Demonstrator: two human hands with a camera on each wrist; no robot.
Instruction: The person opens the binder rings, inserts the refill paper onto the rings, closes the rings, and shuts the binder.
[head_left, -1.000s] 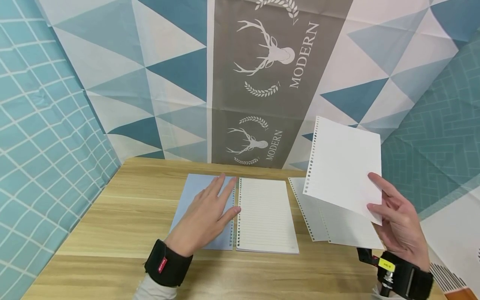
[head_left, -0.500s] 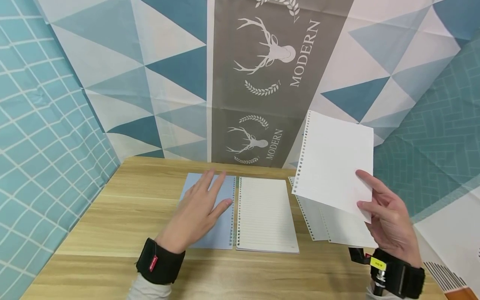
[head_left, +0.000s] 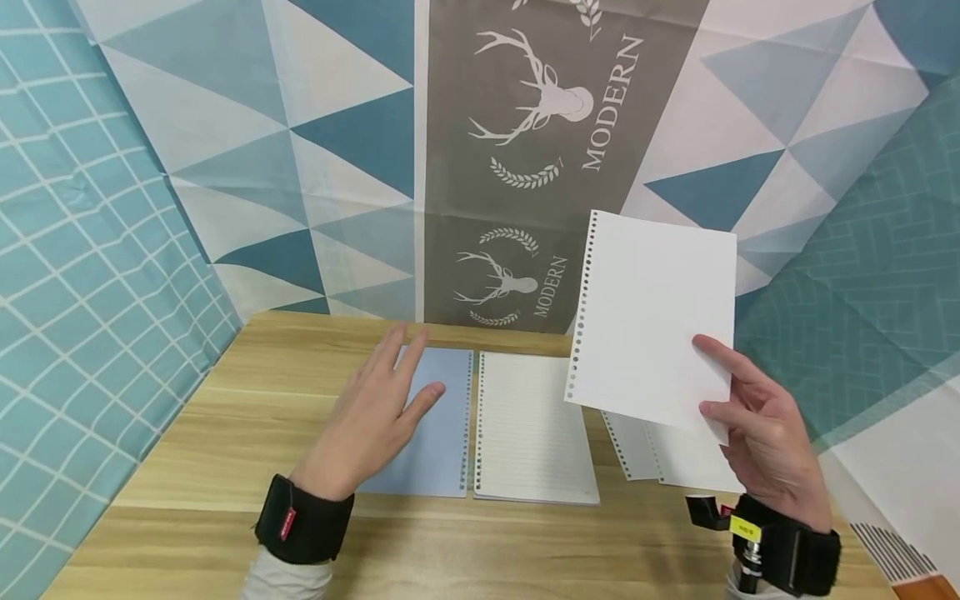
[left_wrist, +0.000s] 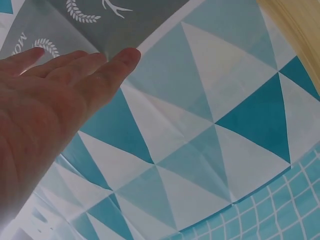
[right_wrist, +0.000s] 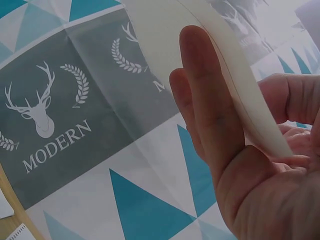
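My right hand (head_left: 772, 442) pinches white loose-leaf paper (head_left: 652, 308) by its lower right edge, between thumb and fingers. The paper is raised above the table, tilted, with a row of punched holes down its left side. In the right wrist view, the loose-leaf paper (right_wrist: 160, 40) appears edge-on between thumb and fingers; I cannot tell how many sheets there are. My left hand (head_left: 367, 408), fingers extended and somewhat spread, is over the left part of a blue punched cover (head_left: 442, 442). Beside that cover lies a lined, punched page (head_left: 532, 433).
More loose punched sheets (head_left: 693, 458) lie overlapping on the wooden table (head_left: 525, 550), partly hidden behind the raised paper. A patterned cloth (head_left: 360, 167) stands along the table's far edge, and a teal grid cloth (head_left: 90, 250) on the left.
The right hand has carried the loose-leaf paper left and slightly upward, so it now overlaps the lined page's upper corner. The left hand has drawn left, uncovering more of the blue cover.
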